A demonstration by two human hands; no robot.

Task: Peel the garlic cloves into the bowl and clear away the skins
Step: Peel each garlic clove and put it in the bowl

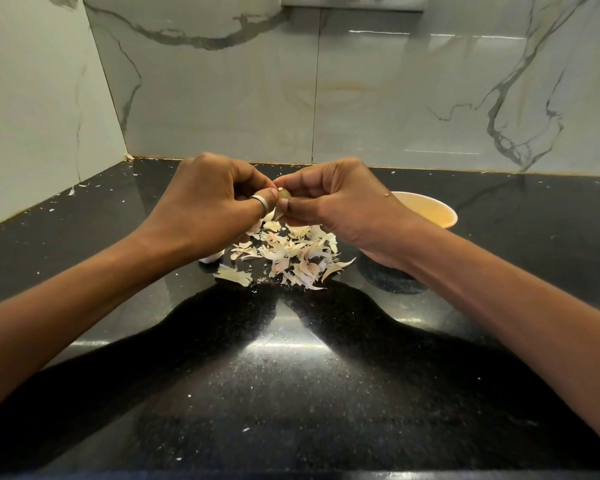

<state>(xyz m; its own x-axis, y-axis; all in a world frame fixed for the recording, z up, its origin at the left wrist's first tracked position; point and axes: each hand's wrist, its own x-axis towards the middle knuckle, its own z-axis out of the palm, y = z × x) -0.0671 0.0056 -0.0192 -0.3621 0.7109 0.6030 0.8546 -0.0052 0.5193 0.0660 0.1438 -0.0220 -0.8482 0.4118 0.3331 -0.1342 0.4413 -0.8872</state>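
In the head view, two bare hands are seen raised over a black, speckled, polished stone countertop [291,393], and one small pale garlic clove [284,195] is held between them, above the counter. The clove is pinched by the curled fingers and thumb of the left hand [219,199] on one side and by the thumb and forefinger of the right hand [340,199] on the other, so both hands are closed around it. One silver band ring [260,202] is worn on the left thumb. One loose heap of papery cream garlic skins [288,252] is spread on the counter directly beneath the hands, with small flecks scattered wider around it. One round pale-orange bowl [437,213] stands just behind the right wrist, partly covered by it; its contents cannot be made out. One small white object [208,259], mostly hidden, shows under the left wrist. The counter is backed by glossy grey-veined marble wall tiles [361,98].
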